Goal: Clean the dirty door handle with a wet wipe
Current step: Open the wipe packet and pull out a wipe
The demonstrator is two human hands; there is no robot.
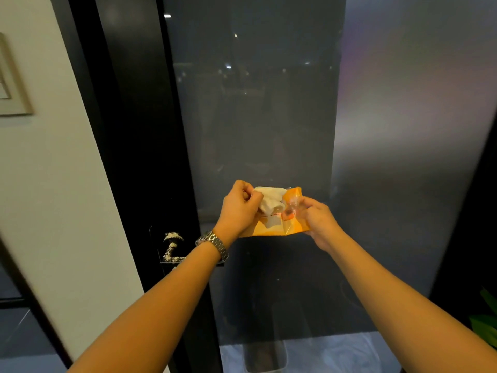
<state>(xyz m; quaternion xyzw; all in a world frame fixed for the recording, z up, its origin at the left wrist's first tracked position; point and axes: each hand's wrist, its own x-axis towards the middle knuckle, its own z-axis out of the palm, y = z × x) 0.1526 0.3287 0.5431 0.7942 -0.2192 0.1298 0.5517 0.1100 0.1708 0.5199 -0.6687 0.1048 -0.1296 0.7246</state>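
Up and to the right of the door handle (172, 247), both hands work at an orange pack (269, 230) of wet wipes, held in front of the dark glass door (269, 103). The left hand (238, 208) pinches a white wipe (270, 201) between thumb and curled fingers, and the wipe is only partly out of the pack's opening. The right hand (318, 222), farther right of the handle, grips the pack's far end with its fingers closed at the clear peel-back flap (291, 207) (how much of the flap it holds I cannot tell). The handle sits low on the door's dark left frame, just beside the left wrist and its metal watch (213, 244). It is mottled with pale grime, and nothing touches it.

The task looks to be at its opening stage: a wipe is being drawn but is not yet free of the pack. Left to do, as I judge it: pull the wipe clear, bring it down and left to the handle, and rub the grime away.
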